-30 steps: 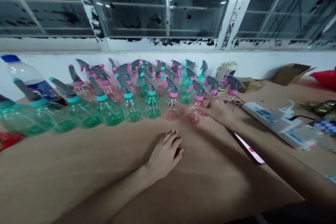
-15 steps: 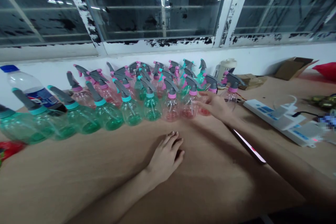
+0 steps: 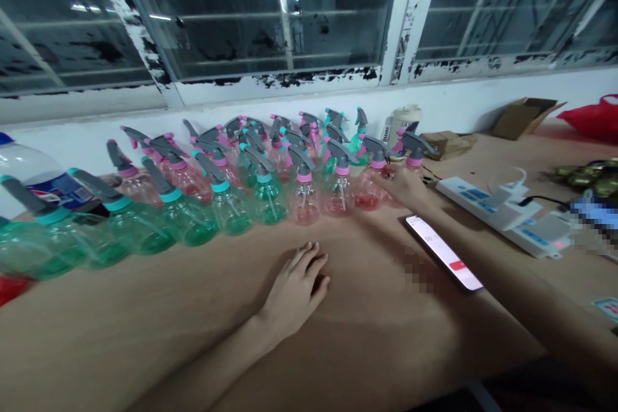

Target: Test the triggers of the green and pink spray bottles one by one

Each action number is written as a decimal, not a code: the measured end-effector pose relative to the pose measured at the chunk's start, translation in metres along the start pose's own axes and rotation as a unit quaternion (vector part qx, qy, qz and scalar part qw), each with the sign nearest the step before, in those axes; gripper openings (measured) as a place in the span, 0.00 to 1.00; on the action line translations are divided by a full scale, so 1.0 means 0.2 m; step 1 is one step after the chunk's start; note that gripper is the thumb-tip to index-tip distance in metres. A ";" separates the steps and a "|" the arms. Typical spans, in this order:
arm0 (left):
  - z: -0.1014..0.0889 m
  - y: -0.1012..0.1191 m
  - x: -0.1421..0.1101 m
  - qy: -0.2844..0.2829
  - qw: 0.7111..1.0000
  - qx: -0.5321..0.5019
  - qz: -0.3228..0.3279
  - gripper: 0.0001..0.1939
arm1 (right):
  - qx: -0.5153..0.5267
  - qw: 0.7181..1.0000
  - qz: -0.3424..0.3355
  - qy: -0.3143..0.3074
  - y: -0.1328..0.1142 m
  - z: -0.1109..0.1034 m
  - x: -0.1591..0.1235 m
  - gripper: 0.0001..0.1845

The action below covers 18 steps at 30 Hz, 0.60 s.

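My left hand [image 3: 294, 286] lies on the wooden table with its fingers stretched out and nothing in it. Farther right, my right hand [image 3: 409, 187] reaches to the right end of the front row of spray bottles. Its fingers are slightly blurred but look extended, in front of the pink spray bottle [image 3: 416, 159] at the end, whose body they partly hide; contact is unclear. Just left stands another pink spray bottle [image 3: 369, 193]. Green spray bottles [image 3: 236, 209] fill the left of that row, and several more pink and green ones stand behind. All have grey trigger heads.
A lit phone [image 3: 441, 251] lies under my right forearm. To its right is a white power strip [image 3: 502, 215] with plugs. A soda bottle [image 3: 46, 174] stands far left. Along the wall are a cup [image 3: 404, 125], an open cardboard box [image 3: 524, 117] and a red bag [image 3: 591, 117].
My right hand has moved right along the front row, from the pink bottles near the end to the last one. The view has shifted slightly, showing more of the phone. My left hand stays on the table.
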<state>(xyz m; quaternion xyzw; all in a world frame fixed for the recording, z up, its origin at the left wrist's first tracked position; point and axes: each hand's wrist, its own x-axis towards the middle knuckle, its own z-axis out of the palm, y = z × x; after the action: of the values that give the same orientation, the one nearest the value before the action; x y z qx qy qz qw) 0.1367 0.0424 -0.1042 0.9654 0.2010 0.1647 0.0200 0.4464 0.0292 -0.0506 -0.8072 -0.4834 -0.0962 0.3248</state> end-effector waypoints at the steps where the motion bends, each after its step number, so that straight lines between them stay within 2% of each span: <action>1: 0.00 0.00 0.00 0.002 1.000 -0.001 0.002 0.17 | -0.008 1.000 0.004 -0.003 0.00 0.00 -0.01 0.28; 6: 0.00 -0.01 0.00 0.013 1.000 -0.006 0.007 0.17 | -0.043 0.999 0.008 -0.010 0.00 -0.09 -0.11 0.28; 10: 0.01 -0.01 0.00 0.020 1.000 -0.006 0.010 0.17 | -0.045 0.997 -0.036 -0.045 0.00 -0.20 -0.24 0.26; 14: 0.01 0.00 0.00 0.014 1.000 0.001 0.009 0.17 | 0.017 0.988 -0.107 -0.111 -0.07 -0.30 -0.42 0.25; 18: 0.01 0.00 0.00 0.014 1.000 0.006 0.009 0.17 | 0.067 0.982 -0.125 -0.121 -0.13 -0.37 -0.55 0.29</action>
<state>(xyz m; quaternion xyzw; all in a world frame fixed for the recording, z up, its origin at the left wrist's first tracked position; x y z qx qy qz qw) 0.1375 0.0433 -0.1056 0.9650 0.1932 0.1771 0.0099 0.3805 -0.0867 -0.0336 -0.7224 -0.6215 -0.0049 0.3031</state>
